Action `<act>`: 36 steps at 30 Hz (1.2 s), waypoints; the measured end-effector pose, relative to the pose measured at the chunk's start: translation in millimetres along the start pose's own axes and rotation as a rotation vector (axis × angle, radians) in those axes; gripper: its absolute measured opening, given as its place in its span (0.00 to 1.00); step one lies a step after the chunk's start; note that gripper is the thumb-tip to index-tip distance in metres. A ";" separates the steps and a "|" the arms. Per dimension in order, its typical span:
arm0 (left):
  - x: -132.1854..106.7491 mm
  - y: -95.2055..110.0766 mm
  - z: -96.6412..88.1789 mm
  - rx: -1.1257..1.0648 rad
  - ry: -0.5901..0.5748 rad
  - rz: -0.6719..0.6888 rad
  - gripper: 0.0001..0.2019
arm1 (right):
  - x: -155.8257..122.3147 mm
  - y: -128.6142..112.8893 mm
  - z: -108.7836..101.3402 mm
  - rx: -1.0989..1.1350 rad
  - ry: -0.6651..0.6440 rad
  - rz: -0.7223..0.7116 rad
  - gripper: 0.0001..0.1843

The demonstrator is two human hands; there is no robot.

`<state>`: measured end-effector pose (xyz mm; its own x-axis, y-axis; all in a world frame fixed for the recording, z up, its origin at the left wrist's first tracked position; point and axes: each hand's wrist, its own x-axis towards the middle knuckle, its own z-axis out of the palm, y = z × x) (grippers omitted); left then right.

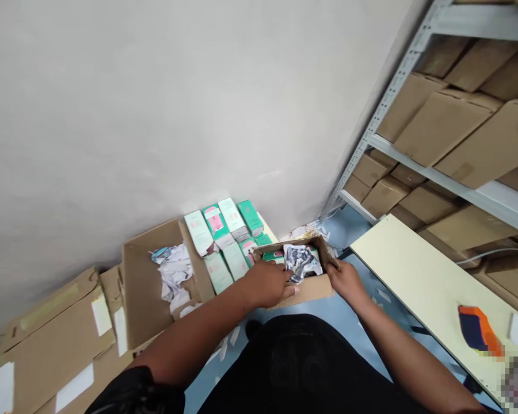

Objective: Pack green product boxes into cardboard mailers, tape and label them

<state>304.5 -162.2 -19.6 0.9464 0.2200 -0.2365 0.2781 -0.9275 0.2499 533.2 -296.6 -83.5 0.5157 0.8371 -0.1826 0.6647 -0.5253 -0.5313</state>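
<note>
By crumpled paper (303,262), the left hand (271,283) grips the small carton (317,288) at its near side, the right hand (346,283) at one end, probably to steady it.

The left hand (273,283) rests on the near side of 1 small open carton (316,289), by crumpled paper (303,263); the right hand (346,282) grips its right end. Inside, partly hidden, is what looks like green packaging (267,257). Green and white boxes (232,215) and 1 larger carton (138,299) stand left.
</note>
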 end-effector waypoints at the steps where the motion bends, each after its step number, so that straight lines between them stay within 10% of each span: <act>1: 19.8 17.3 2.9 0.007 -0.020 -0.002 0.24 | -0.8 16.7 -8.3 0.015 -0.010 0.001 0.17; 8: 148.5 118.9 -10.6 -0.028 0.090 0.105 0.21 | -14.4 152.1 -85.7 0.170 -0.004 0.145 0.17; 14: 213.0 156.0 -21.7 -0.136 0.490 0.053 0.10 | -26.1 253.1 -140.7 0.257 0.096 0.339 0.19; 17: 252.5 163.8 2.5 -0.324 0.633 -0.138 0.25 | -28.6 288.7 -152.3 0.302 0.170 0.456 0.19; 20: 307.1 167.1 35.1 -0.716 0.353 -0.213 0.39 | -29.6 316.4 -157.1 0.318 0.225 0.547 0.19; 23: 369.2 170.5 60.0 -0.985 0.071 -0.127 0.33 | -25.9 339.1 -159.6 0.269 0.260 0.622 0.19; 36: 538.1 160.5 67.0 -0.945 -0.201 0.098 0.31 | 8.0 383.6 -167.0 0.711 0.443 0.759 0.31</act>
<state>847.3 -212.9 -169.6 0.9510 0.0172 -0.3088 0.3000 -0.2946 0.9073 882.6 -517.0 -150.6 0.8954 0.1366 -0.4238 -0.2870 -0.5506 -0.7839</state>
